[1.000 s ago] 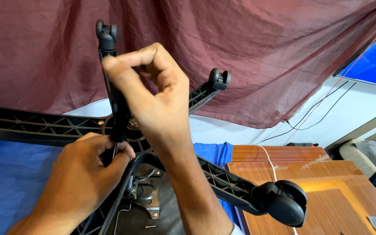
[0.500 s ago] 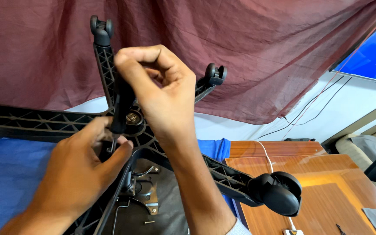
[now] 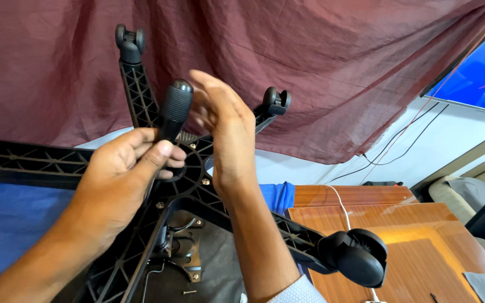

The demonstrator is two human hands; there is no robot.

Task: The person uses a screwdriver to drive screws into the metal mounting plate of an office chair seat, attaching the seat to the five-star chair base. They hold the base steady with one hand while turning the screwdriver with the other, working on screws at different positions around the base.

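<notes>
- Left hand: fingers closed around a black ribbed cylinder, held upright above the hub of the chair base.
- Right hand: open, fingers spread, holding nothing, just beside the cylinder.
- Chair base: black, five-armed, upturned, with castors at the arm ends.
- Behind: maroon curtain; right, wooden table.

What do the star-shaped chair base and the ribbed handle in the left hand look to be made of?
Chair base: likely moulded black plastic, matte, with open ribbing along its arms. Ribbed handle: black, dull, finely grooved, probably rubber or plastic; left hand grips it.
</notes>
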